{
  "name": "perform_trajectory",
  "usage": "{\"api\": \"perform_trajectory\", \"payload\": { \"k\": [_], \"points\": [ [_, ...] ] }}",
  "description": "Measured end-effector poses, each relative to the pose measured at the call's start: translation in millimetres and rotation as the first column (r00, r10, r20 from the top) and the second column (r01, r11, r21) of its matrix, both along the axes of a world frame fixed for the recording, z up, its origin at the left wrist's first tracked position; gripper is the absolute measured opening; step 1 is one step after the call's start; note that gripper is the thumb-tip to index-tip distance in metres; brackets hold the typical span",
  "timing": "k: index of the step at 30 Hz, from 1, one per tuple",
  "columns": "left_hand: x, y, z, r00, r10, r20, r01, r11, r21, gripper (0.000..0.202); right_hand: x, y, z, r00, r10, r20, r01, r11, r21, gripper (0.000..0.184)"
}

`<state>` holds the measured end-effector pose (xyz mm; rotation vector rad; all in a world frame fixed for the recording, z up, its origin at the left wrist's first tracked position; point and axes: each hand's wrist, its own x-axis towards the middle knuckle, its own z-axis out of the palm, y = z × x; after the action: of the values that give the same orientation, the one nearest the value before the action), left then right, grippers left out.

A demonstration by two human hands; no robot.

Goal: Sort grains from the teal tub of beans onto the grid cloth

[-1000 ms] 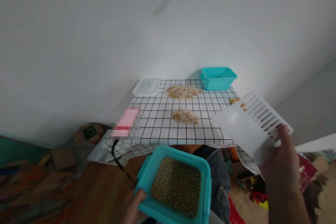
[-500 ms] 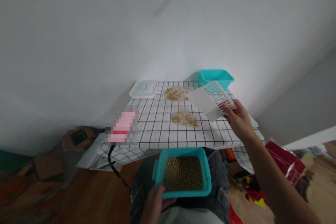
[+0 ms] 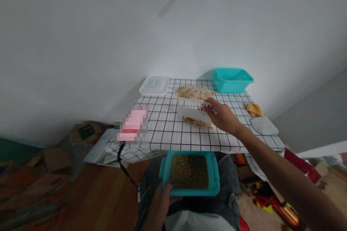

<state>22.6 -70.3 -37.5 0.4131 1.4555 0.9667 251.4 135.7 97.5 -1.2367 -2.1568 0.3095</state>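
Note:
My left hand (image 3: 160,202) grips the near left corner of a teal tub (image 3: 214,184) full of green-brown beans, resting on my lap. My right hand (image 3: 222,116) is stretched over the checked tablecloth (image 3: 162,126), closed on a white slotted scoop (image 3: 191,107). The scoop stands on edge between two heaps of tan grain: a larger far heap (image 3: 195,92) and a smaller near heap (image 3: 198,123), which the scoop partly hides.
An empty teal tub (image 3: 233,79) stands at the table's back right, a clear lid (image 3: 154,86) at the back left. A pink blurred object (image 3: 132,124) lies at the left edge with a black cable. A yellow cloth (image 3: 253,108) and a grey pad (image 3: 264,125) lie right. Clutter covers the floor.
My right hand brought the scoop from up at my right down onto the table between the grain heaps. The bean tub sank lower onto my lap.

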Motion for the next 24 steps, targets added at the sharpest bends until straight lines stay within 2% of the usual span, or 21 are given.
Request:
{"api": "perform_trajectory", "payload": {
  "k": [3, 6, 12, 17, 24],
  "points": [
    [-0.1, 3.5, 10.2, 0.999, -0.002, -0.036, 0.001, 1.000, -0.023, 0.007, -2.9, -2.8, -4.0, 1.000, 0.019, -0.014, -0.019, 1.000, -0.006, 0.025],
    [-1.1, 6.4, 13.1, 0.997, -0.017, -0.072, 0.015, 1.000, -0.020, 0.009, -3.7, -11.7, -2.6, 0.999, 0.039, -0.027, -0.040, 0.999, -0.016, 0.023],
    [-8.9, 9.0, 0.1, 0.996, -0.065, -0.069, 0.061, 0.997, -0.056, 0.005, -1.9, -23.9, 0.4, 0.999, 0.027, -0.041, -0.028, 0.999, -0.027, 0.023],
    [-14.8, 7.8, -2.3, 0.998, -0.065, -0.006, 0.065, 0.998, 0.012, 0.006, -8.8, -29.0, -4.9, 0.994, 0.081, -0.072, -0.083, 0.996, -0.032, 0.025],
    [-26.3, 2.3, -11.3, 0.999, -0.042, -0.018, 0.043, 0.998, 0.045, 0.011, -20.4, -39.9, -15.3, 0.982, 0.151, -0.116, -0.164, 0.981, -0.107, 0.022]
  ]
}}
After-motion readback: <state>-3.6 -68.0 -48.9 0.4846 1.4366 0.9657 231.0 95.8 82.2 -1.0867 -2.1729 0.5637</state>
